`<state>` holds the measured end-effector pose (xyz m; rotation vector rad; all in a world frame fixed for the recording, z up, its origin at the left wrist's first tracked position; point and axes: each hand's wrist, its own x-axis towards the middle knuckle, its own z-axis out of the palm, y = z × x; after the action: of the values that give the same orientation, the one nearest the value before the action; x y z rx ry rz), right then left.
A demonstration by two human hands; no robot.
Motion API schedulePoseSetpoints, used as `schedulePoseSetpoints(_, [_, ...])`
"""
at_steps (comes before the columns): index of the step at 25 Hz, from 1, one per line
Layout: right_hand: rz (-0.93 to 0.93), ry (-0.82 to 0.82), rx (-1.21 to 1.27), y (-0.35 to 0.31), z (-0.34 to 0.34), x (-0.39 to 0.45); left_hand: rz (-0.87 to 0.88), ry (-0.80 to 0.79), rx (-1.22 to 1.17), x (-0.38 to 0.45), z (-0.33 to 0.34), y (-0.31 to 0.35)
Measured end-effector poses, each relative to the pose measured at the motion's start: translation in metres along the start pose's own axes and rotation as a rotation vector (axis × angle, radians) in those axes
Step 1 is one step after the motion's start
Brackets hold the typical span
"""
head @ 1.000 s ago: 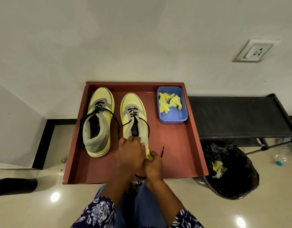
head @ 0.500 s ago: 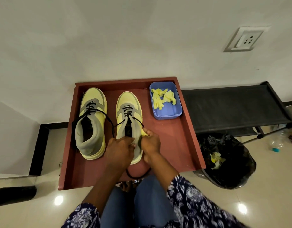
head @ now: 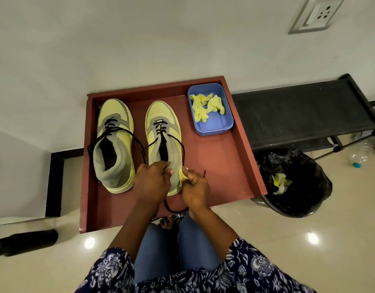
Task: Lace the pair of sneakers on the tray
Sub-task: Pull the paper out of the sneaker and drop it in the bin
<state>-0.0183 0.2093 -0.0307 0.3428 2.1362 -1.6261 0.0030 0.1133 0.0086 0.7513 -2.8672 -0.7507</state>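
Two yellow-and-grey sneakers stand side by side on a red-brown tray (head: 228,166), toes toward the wall. The left sneaker (head: 114,144) has a loose black lace through its lower eyelets. The right sneaker (head: 164,134) is partly laced, its black lace (head: 173,209) trailing off the heel toward the tray's front edge. My left hand (head: 151,182) grips the right sneaker's heel collar. My right hand (head: 196,188) pinches a small yellow piece at the heel's right side. A lace tip (head: 204,173) pokes out just beyond that hand.
A blue tub (head: 212,123) with crumpled yellow paper sits in the tray's far right corner. A black rack (head: 305,115) stands to the right, with a black-bagged bin (head: 296,182) below it. A dark shoe (head: 25,242) lies on the floor at left.
Both hands slid back from the right sneaker's tongue area to its heel. The right hand still pinches the yellow piece. The camera moved closer.
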Motion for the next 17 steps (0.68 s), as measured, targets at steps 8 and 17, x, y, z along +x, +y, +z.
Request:
schedulePoseSetpoints(8, [-0.159, -0.066, -0.119, -0.052, 0.008, 0.054, -0.009, -0.047, -0.023, 0.000, 0.002, -0.005])
schedulePoseSetpoints(17, [-0.249, -0.029, -0.277, -0.007, 0.000, 0.003, 0.014, -0.049, -0.061, 0.000, 0.000, 0.000])
